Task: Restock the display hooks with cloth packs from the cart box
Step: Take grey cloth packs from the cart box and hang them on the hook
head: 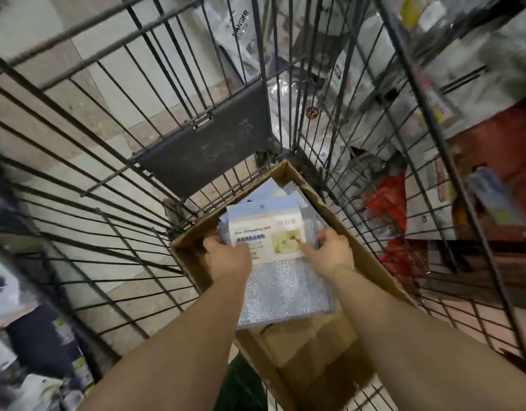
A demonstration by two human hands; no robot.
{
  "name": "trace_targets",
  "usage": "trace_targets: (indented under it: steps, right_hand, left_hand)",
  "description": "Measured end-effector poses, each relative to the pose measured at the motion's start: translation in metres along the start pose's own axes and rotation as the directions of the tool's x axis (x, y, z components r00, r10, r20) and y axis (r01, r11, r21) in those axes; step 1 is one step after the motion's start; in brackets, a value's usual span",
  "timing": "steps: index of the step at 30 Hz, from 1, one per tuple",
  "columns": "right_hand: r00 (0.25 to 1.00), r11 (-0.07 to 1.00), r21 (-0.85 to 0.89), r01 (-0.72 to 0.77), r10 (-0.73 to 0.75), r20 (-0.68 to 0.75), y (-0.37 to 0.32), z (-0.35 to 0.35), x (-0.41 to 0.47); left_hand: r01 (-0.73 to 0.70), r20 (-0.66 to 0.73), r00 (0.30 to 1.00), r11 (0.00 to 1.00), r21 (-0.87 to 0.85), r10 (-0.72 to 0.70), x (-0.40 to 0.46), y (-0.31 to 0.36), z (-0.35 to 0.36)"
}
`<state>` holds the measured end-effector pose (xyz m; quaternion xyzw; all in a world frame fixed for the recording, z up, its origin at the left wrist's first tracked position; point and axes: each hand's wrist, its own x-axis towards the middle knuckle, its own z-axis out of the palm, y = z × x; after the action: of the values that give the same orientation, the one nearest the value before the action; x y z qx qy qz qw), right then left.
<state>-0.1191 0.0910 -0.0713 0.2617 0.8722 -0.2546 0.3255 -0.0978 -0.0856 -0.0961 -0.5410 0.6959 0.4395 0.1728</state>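
Note:
A stack of cloth packs [281, 280], silvery blue cloths in clear sleeves with white and blue labels, lies inside the brown cardboard box [339, 221] at the bottom of the wire cart. My left hand [227, 256] grips the stack's left edge and my right hand [330, 253] grips its right edge, thumbs on the top label. Both forearms reach down into the cart. No display hooks are clearly visible.
The wire cart [155, 161] has tall dark metal grid walls on all sides and a dark plastic flap [205, 143] at its far end. Beyond the right wall hang packaged goods [427, 84] and something red [389, 203]. Tiled floor lies to the left.

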Motion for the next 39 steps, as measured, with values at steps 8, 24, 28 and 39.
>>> trace_targets:
  steps: [8,24,28,39]
  right_hand:
    - [0.992,0.902,0.431,-0.037,0.087,-0.096,0.03,-0.045,-0.054]
    - [0.76,0.683,0.664,0.304,0.246,-0.601,0.294,-0.244,-0.396]
    - [0.582,0.653,0.666,0.361,0.4,-0.708,0.418,-0.248,-0.509]
    - [0.164,0.433,0.67,0.602,0.755,-0.635,0.699,-0.219,-0.755]
  left_hand:
    - [-0.166,0.166,0.97,0.983,-0.074,0.176,-0.071,0.029,-0.025]
    - [-0.89,0.626,0.132,0.369,-0.266,0.769,-0.467,0.019,-0.017]
    - [-0.909,0.63,-0.134,0.158,-0.385,0.765,-0.609,-0.058,0.0]
    - [-0.708,0.652,-0.568,0.106,-0.699,0.502,-0.927,-0.303,0.047]
